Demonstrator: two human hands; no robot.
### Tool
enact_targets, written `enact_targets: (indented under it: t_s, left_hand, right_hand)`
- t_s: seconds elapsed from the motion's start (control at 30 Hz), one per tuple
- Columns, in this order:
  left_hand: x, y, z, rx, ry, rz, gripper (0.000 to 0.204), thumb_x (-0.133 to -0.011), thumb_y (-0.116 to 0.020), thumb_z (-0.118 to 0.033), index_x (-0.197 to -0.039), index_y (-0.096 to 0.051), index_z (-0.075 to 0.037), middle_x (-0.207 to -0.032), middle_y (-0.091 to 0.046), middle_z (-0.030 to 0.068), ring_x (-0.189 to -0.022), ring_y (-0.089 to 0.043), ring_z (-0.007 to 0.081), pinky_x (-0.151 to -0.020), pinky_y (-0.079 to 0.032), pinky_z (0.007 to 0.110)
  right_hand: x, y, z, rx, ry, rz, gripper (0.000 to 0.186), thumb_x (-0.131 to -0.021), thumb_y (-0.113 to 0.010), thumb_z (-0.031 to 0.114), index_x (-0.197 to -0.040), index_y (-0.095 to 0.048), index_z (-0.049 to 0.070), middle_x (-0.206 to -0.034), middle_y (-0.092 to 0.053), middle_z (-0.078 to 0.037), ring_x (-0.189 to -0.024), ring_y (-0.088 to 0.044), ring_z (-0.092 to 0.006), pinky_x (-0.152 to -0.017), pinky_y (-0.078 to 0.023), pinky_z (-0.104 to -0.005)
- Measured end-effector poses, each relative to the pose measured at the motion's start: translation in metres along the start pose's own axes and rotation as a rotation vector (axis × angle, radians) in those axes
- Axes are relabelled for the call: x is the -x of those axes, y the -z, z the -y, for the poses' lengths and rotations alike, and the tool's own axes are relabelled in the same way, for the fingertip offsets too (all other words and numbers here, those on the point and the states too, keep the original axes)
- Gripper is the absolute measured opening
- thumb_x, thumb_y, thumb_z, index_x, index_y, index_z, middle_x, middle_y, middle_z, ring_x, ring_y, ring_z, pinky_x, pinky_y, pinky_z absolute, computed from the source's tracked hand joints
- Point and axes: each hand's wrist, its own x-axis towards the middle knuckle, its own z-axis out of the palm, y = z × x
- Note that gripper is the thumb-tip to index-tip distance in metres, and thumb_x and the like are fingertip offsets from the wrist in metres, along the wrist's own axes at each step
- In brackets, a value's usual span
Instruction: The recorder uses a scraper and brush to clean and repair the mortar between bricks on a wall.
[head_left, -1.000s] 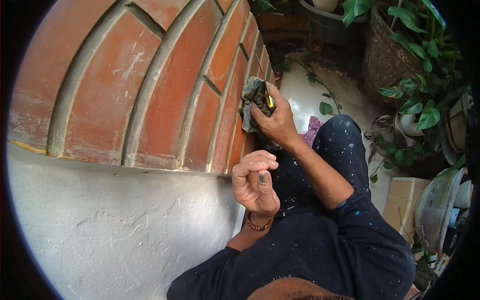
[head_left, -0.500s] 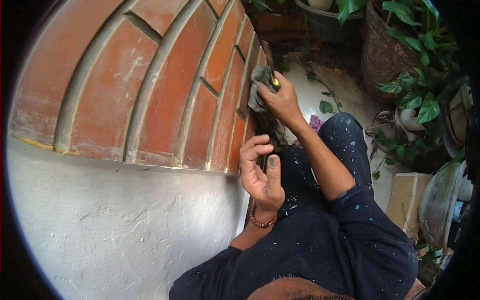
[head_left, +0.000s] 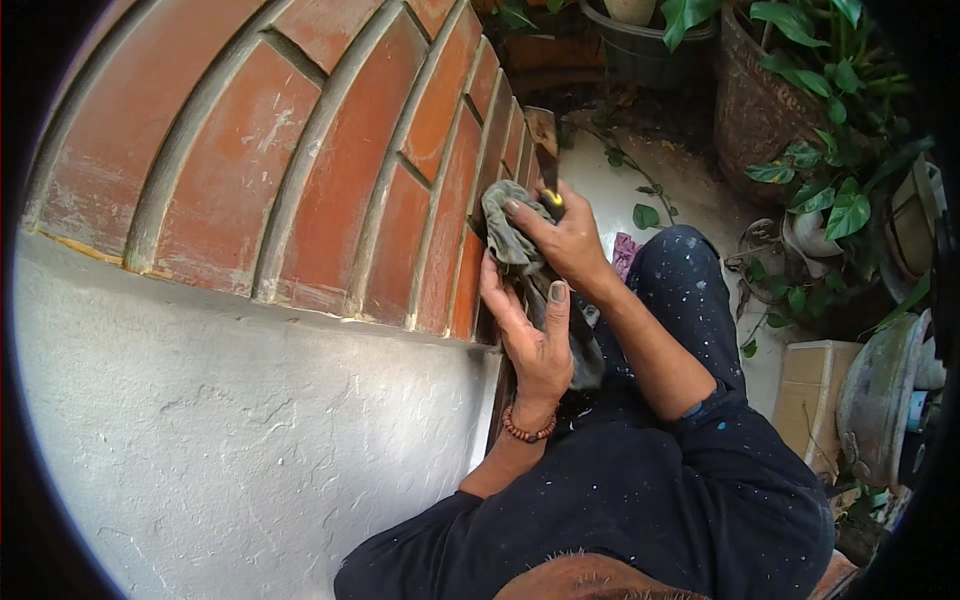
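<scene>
My right hand is closed around a grey-green, stained rag, which it holds close to the red brick wall. In the same grip is a putty knife, its dark handle marked with yellow and its blade pointing away from me beside the bricks. Below the rag, my left hand is open, palm up, with its thumb apart. Its fingertips reach the rag's lower edge; whether they press on it I cannot tell. Part of the rag hangs down behind the left thumb toward my lap.
White rough plaster lies below the bricks on the left. A pink patterned cloth is beside my paint-spotted knee. Farther right stand a large brown planter, leafy plants and a tiled block. A dark pot stands at the back.
My right hand has drawn the rag and putty knife nearer to me, and the blade now shows. My left hand's fingers have come up to the rag.
</scene>
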Motion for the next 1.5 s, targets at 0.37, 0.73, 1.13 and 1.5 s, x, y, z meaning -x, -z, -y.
enact_targets:
  t_s: [0.37, 0.73, 1.13, 1.5]
  left_hand:
    - [0.011, 0.004, 0.004, -0.071, 0.015, -0.023, 0.077, -0.102, -0.061, -0.018, -0.157, -0.012, 0.005, -0.162, -0.019, 0.0229, -0.151, -0.020, 0.0346, -0.124, -0.013, 0.045]
    - [0.010, -0.003, 0.007, 0.040, 0.006, -0.050, 0.067, -0.106, -0.051, -0.019, -0.156, -0.016, 0.006, -0.162, -0.021, 0.0194, -0.147, -0.027, 0.0341, -0.122, -0.018, 0.044]
    - [0.012, -0.005, 0.001, 0.029, 0.089, -0.036, 0.069, -0.106, -0.052, -0.023, -0.158, -0.014, 0.003, -0.163, -0.019, 0.0221, -0.152, -0.021, 0.0350, -0.124, -0.014, 0.048]
    - [0.011, -0.015, -0.001, 0.120, 0.081, -0.104, 0.071, -0.110, -0.040, -0.036, -0.161, -0.009, 0.001, -0.166, -0.014, 0.0247, -0.154, -0.016, 0.0348, -0.125, -0.008, 0.045]
  right_hand:
    - [-0.032, -0.016, -0.010, 0.302, 0.265, -0.089, 0.028, -0.087, -0.072, 0.022, -0.097, -0.061, -0.002, -0.077, -0.064, -0.024, -0.070, -0.065, -0.0378, -0.068, -0.051, -0.0404]
    - [-0.016, -0.018, -0.008, 0.326, 0.334, -0.015, 0.020, -0.089, -0.073, 0.015, -0.096, -0.060, 0.001, -0.074, -0.062, -0.011, -0.070, -0.058, -0.0131, -0.067, -0.050, -0.0313]
    - [-0.043, 0.013, -0.016, 0.204, 0.171, -0.136, 0.023, -0.086, -0.073, 0.018, -0.095, -0.065, -0.001, -0.081, -0.068, -0.012, -0.076, -0.064, -0.0163, -0.071, -0.052, -0.0337]
    - [-0.070, -0.008, -0.007, 0.159, 0.189, -0.210, 0.019, -0.089, -0.072, 0.014, -0.093, -0.060, 0.000, -0.081, -0.059, -0.002, -0.077, -0.051, -0.0073, -0.068, -0.046, -0.0272]
